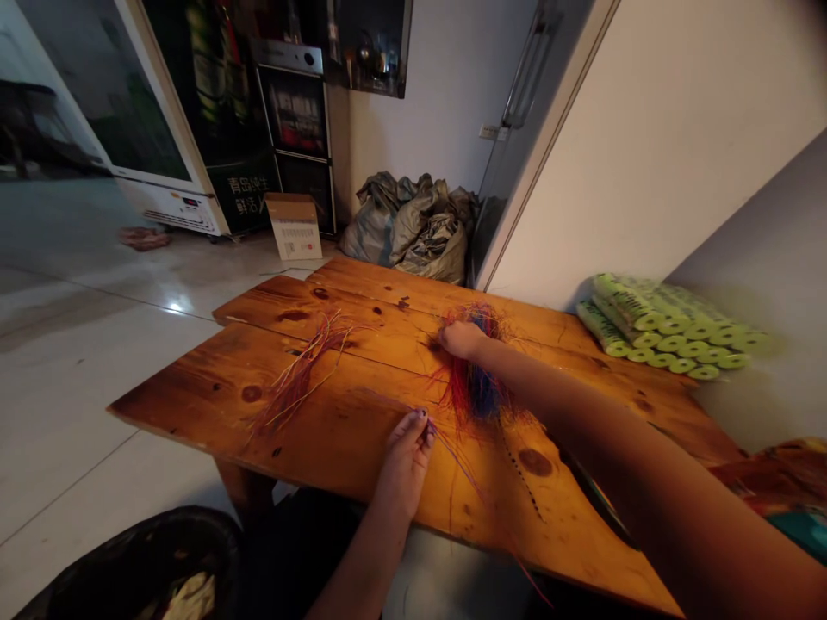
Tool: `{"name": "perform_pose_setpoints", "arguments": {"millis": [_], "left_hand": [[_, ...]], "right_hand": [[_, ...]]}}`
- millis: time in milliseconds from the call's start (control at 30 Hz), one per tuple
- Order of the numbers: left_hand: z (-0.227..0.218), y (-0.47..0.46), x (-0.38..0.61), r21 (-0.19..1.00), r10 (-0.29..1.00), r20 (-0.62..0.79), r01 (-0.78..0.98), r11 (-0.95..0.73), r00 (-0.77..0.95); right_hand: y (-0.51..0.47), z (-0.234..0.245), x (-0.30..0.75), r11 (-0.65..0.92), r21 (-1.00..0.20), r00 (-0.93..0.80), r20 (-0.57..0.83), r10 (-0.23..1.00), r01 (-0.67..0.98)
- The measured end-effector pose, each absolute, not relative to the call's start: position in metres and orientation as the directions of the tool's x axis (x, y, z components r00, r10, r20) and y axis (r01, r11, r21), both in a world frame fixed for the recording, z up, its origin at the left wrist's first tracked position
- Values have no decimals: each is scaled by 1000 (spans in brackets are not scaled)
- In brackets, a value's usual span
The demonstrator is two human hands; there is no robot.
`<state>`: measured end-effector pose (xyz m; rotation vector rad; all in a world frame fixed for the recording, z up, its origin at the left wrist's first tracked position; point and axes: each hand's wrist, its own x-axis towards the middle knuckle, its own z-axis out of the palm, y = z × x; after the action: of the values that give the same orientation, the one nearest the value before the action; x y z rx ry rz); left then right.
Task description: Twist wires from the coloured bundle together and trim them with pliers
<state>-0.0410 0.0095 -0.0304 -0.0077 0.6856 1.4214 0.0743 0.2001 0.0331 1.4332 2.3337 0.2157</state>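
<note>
Right hand (462, 340) grip clenched on red-blue fibre bundle (475, 387), lying on wooden tabletop (161, 405); left hand (407, 456) pinches thin purple strand (456, 461). Risk: hard pull may snag and tangle bundle.

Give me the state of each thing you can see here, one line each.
Red-and-blue fibre bundle, splayed loose
Right hand, curled on the bundle
Left hand, pinching thin purple strands
Pink-and-tan strands, scattered on the wooden plank table
Brown cardboard box, closed
Grey woven sacks, stuffed, slumped by the wall
Lime-green rolls, stacked
Black plastic bin bag, open
</note>
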Motion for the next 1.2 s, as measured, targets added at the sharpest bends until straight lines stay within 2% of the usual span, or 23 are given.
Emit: {"name": "perform_pose_setpoints", "arguments": {"millis": [100, 367, 600, 700, 900, 1200], "left_hand": [[-30, 11, -41, 413, 894, -448, -892, 185, -22], [-36, 13, -40, 347, 910, -414, -919, 189, 30], [-35, 13, -38, 339, 894, -446, -915, 218, 47], [-35, 12, -38, 321, 882, -469, -923, 214, 42], [-34, 9, -40, 359, 899, -437, -916, 178, 3], [-32, 12, -36, 317, 889, -449, -915, 251, 89]], "right_hand": [[209, 25, 64, 374, 321, -324, -200, 925, 870], [233, 1, 38, 156, 262, -122, -139, 983, 952], [243, -4, 17, 174, 198, -180, 12, 984, 965], [252, -9, 12, 178, 183, -176, -31, 984, 967], [262, -12, 12, 176, 182, -150, -149, 977, 967], [254, -2, 14, 138, 153, -104, -210, 972, 978]]}}
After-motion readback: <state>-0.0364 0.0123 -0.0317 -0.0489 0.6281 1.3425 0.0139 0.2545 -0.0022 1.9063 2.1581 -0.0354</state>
